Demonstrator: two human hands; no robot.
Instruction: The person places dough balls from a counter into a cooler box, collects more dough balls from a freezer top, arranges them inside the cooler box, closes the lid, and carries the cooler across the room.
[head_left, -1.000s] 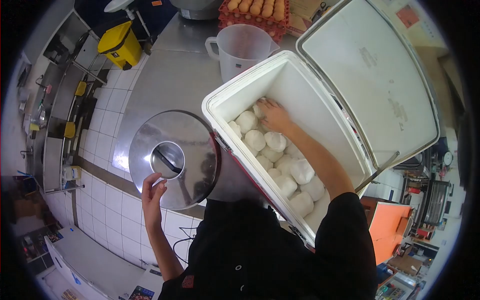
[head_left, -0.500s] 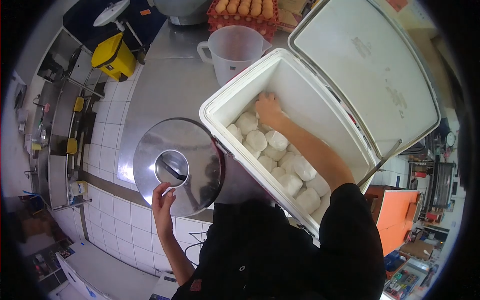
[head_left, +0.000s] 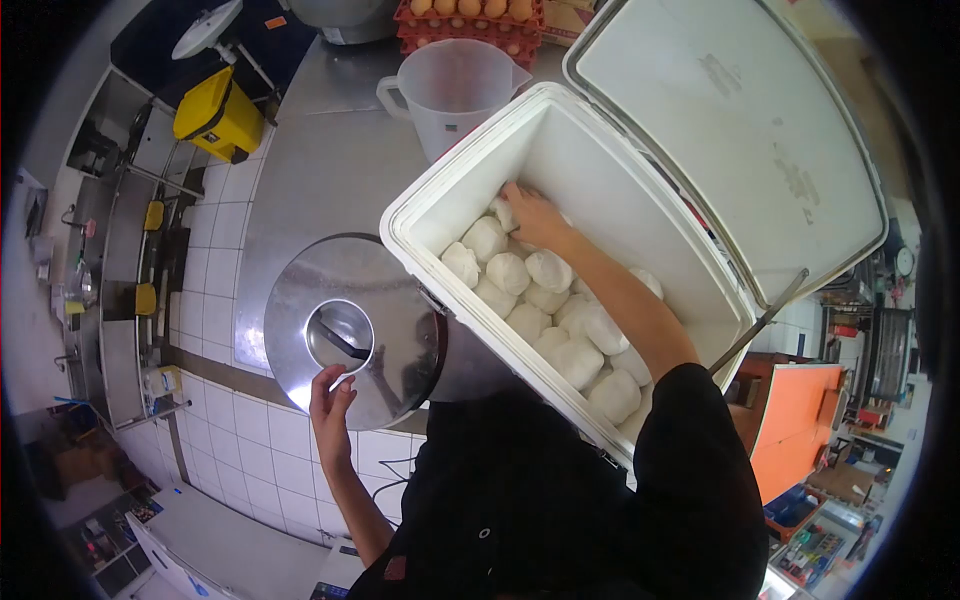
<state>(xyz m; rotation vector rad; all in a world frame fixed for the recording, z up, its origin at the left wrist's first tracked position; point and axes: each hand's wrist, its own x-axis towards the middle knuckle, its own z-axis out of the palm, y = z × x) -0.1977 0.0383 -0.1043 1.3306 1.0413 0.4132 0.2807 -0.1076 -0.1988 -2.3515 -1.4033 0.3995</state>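
Observation:
My right hand (head_left: 533, 217) reaches deep into the white cooler (head_left: 402, 215), its fingers curled at a white wrapped ball (head_left: 502, 213) near the far left corner. Several more white balls (head_left: 548, 270) fill the cooler floor, some partly hidden under my forearm. The cooler's lid (head_left: 730, 130) stands raised on the right. Over the near edge of a round steel lid (head_left: 300, 280) with a black handle, my left hand (head_left: 332, 392) hovers with its fingers loosely bent and apart, holding nothing.
A clear plastic jug (head_left: 455, 90) stands behind the cooler on the steel table (head_left: 300, 170). Beyond it are stacked red egg trays (head_left: 470, 28) and a metal pot (head_left: 345, 18). A yellow bin (head_left: 220, 115) is on the floor at the left.
My right hand has gone from lying spread over the balls to curled fingers in the far corner. The view has shifted somewhat; my left hand stays beside the round lid.

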